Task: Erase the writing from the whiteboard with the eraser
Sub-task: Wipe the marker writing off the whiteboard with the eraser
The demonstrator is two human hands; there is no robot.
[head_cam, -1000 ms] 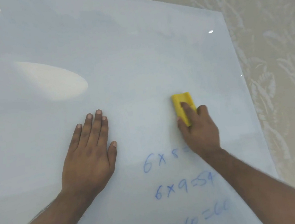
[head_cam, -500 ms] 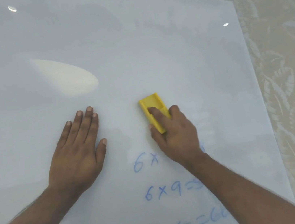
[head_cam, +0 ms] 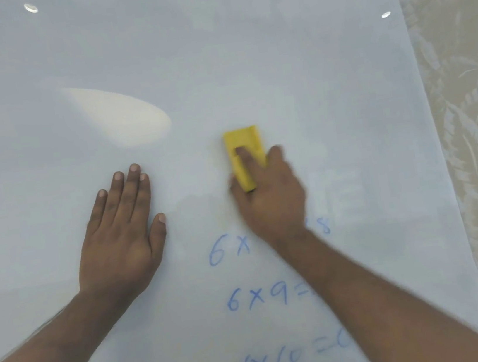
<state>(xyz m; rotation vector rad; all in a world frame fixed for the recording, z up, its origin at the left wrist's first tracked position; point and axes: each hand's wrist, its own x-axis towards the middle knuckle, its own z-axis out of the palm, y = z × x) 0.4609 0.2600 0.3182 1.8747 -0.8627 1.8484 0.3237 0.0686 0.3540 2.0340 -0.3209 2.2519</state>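
A large whiteboard [head_cam: 242, 42] fills most of the view. My right hand [head_cam: 270, 194] presses a yellow eraser [head_cam: 243, 145] flat on the board, just above three lines of blue writing [head_cam: 257, 298]. My right hand and forearm cover the right ends of those lines. The top line reads "6 x" with a faint "8" past my wrist. My left hand [head_cam: 122, 231] lies flat on the board to the left of the eraser, fingers together, holding nothing. The board above the eraser shows only faint smears.
A beige patterned surface with pale leaf shapes [head_cam: 474, 117] runs along the board's right edge. A bright oval reflection [head_cam: 121, 117] sits on the board above my left hand.
My right hand slid the eraser to the left across the board, then stayed near that spot. The left hand kept its place. The right hand is motion-blurred now.
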